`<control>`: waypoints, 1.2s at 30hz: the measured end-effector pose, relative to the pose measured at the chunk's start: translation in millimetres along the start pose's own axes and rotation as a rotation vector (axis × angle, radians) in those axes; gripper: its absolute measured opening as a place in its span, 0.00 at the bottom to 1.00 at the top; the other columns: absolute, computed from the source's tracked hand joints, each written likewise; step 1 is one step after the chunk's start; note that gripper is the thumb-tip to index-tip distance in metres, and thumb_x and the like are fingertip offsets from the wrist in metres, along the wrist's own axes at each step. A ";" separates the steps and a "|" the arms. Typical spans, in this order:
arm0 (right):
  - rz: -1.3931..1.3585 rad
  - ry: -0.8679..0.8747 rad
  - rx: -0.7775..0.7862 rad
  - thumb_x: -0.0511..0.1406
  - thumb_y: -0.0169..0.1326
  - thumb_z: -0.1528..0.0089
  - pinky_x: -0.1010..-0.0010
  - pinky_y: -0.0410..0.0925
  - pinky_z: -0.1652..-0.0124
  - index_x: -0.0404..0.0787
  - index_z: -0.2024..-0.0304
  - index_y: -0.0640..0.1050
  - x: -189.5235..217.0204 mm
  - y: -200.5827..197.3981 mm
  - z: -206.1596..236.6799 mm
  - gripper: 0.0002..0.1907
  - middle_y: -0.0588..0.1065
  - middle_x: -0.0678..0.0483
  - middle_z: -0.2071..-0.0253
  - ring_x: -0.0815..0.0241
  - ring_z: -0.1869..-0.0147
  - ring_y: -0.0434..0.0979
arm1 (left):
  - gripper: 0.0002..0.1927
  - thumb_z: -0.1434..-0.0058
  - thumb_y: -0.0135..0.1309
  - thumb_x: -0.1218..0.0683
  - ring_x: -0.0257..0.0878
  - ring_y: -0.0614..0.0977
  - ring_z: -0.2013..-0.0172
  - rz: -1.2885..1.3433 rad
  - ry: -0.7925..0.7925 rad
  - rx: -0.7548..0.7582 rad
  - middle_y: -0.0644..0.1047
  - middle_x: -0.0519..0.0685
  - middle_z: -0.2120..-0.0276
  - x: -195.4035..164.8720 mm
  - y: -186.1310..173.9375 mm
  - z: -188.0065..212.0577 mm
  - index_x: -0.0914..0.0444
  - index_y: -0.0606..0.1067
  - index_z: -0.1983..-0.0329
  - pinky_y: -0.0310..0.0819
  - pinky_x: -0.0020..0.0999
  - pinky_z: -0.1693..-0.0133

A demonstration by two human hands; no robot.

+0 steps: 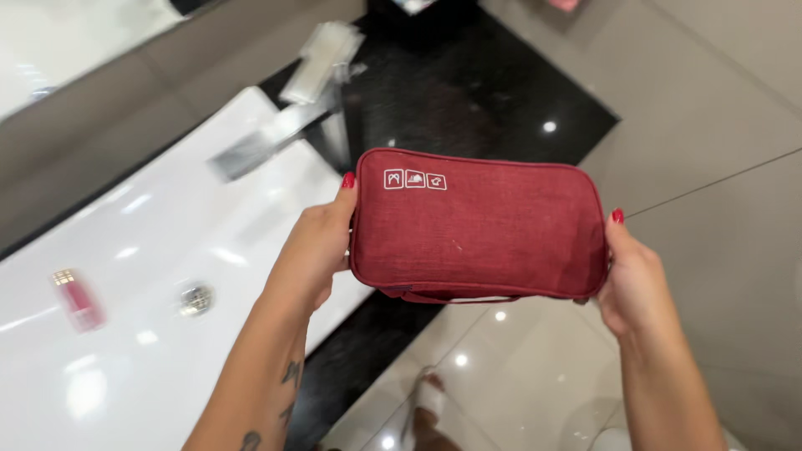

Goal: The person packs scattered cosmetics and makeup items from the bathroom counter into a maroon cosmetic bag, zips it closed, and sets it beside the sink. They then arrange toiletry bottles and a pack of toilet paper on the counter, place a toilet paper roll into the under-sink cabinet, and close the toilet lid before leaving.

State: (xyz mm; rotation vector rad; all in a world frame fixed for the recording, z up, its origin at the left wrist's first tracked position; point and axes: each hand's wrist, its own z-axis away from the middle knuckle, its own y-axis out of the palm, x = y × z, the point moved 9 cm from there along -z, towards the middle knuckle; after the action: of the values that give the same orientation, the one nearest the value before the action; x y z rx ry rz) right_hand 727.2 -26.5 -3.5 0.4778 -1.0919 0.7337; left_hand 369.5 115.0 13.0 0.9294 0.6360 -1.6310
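A dark red fabric pouch (480, 225), rectangular with rounded corners and small white icons at its top left, is held flat side up in front of me. My left hand (313, 246) grips its left end, thumb on top. Its right end is gripped by my right hand (631, 280), with a red-nailed thumb at the upper corner. The pouch hangs in the air over the edge of a black counter (468, 92) and the floor.
A white sink basin (150, 276) with a round metal drain (196, 299) lies at the left, and a chrome tap (276, 134) juts over it. A small pink bottle (77, 299) lies in the basin. Glossy beige floor tiles (518, 367) and my sandalled foot (430, 397) show below.
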 end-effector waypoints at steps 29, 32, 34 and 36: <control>-0.315 0.283 -0.102 0.42 0.47 0.38 0.42 0.63 0.41 0.57 0.29 0.61 -2.9 0.0 -366.4 0.32 0.65 0.56 0.30 0.53 0.30 0.66 | 0.31 0.28 0.36 0.38 0.56 0.79 0.43 -0.440 0.191 -0.181 0.80 0.63 0.44 -114.8 253.9 -490.5 0.63 0.79 0.42 0.70 0.44 0.40; -0.448 0.348 -0.179 0.49 0.45 0.38 0.33 0.57 0.37 0.57 0.29 0.61 -1.7 10.5 -356.5 0.34 0.61 0.56 0.29 0.48 0.26 0.60 | 0.30 0.31 0.38 0.39 0.56 0.78 0.40 -0.217 0.254 -0.487 0.78 0.62 0.42 -88.6 231.1 -473.9 0.64 0.76 0.40 0.68 0.44 0.39; -0.560 0.497 -0.303 0.57 0.39 0.37 0.26 0.51 0.36 0.56 0.28 0.61 -10.5 16.1 -342.1 0.36 0.60 0.53 0.28 0.40 0.24 0.58 | 0.33 0.30 0.38 0.38 0.57 0.68 0.34 -0.079 0.187 -0.643 0.69 0.62 0.34 -58.2 223.2 -443.1 0.65 0.66 0.32 0.58 0.44 0.34; -0.746 0.606 -0.355 0.63 0.38 0.36 0.25 0.50 0.35 0.49 0.27 0.60 -17.9 30.9 -334.0 0.42 0.60 0.47 0.26 0.38 0.22 0.55 | 0.38 0.31 0.36 0.35 0.52 0.62 0.28 0.311 0.030 -0.463 0.62 0.56 0.28 -19.7 250.1 -426.9 0.61 0.57 0.25 0.51 0.46 0.31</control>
State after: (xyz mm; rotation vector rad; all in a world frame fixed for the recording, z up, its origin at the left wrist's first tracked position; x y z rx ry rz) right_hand 906.8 214.7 -153.1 0.2895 -0.3945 -0.0004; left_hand 717.7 403.1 -189.5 0.6707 0.8037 -1.1294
